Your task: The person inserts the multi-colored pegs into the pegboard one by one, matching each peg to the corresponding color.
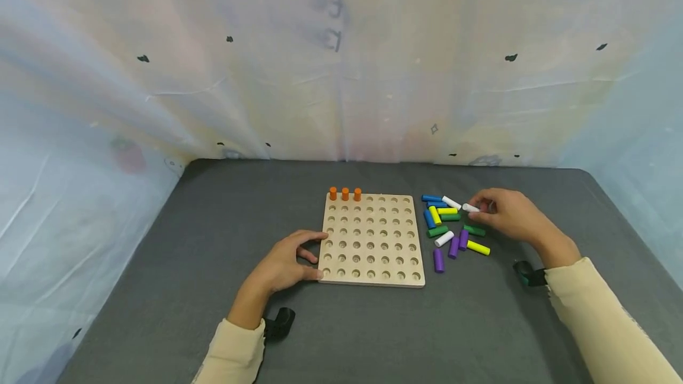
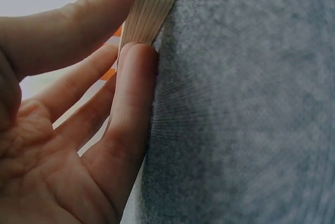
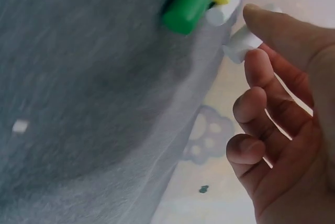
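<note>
My right hand pinches a white peg between thumb and forefinger, over the right side of the peg pile. In the right wrist view this white peg slants out past the fingertips, and the other fingers are bent loosely. A square wooden pegboard with rows of round holes lies flat on the table. Three orange pegs stand upright in its far row, starting at the left corner. My left hand rests against the board's left side with spread fingers; in the left wrist view fingertips touch the board's edge.
Right of the board lie loose pegs: blue, yellow, green, purple and white. The dark grey tabletop ends at a pale printed curtain behind and on both sides.
</note>
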Demonstrator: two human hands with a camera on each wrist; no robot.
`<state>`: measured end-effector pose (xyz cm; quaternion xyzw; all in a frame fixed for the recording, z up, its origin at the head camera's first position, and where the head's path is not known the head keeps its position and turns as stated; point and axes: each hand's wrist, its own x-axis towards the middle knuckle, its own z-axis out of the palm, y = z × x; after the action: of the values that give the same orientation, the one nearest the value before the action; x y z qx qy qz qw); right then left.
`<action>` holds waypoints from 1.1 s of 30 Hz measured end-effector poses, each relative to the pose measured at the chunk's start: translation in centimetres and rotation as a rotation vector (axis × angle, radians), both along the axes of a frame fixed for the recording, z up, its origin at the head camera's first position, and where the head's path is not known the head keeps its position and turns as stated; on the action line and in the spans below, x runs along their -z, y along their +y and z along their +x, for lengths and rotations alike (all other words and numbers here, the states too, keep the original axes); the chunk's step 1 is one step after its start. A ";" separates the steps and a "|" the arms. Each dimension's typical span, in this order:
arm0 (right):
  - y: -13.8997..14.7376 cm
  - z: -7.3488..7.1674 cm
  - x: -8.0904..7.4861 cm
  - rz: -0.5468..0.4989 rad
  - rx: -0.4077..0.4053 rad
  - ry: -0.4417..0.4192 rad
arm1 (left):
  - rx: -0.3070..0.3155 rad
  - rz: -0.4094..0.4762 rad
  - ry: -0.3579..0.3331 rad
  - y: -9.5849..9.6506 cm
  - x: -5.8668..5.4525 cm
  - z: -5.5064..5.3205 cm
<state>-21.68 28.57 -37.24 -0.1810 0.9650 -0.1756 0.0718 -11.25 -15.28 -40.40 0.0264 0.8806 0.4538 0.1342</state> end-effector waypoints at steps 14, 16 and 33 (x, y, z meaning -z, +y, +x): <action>-2.1 0.4 -0.3 -0.010 0.022 0.030 | -0.006 -0.008 0.001 0.1 -0.1 -0.1; -2.6 0.4 -0.4 -0.020 0.025 0.032 | -0.004 -0.010 0.001 0.0 -0.1 -0.1; -9.1 0.0 -1.3 -0.131 -0.054 0.021 | -0.004 -0.009 0.008 0.0 0.0 0.0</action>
<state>-21.64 19.50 -35.92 -0.2131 0.9469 -0.2346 0.0542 -11.21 -15.32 -40.36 0.0259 0.8831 0.4501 0.1297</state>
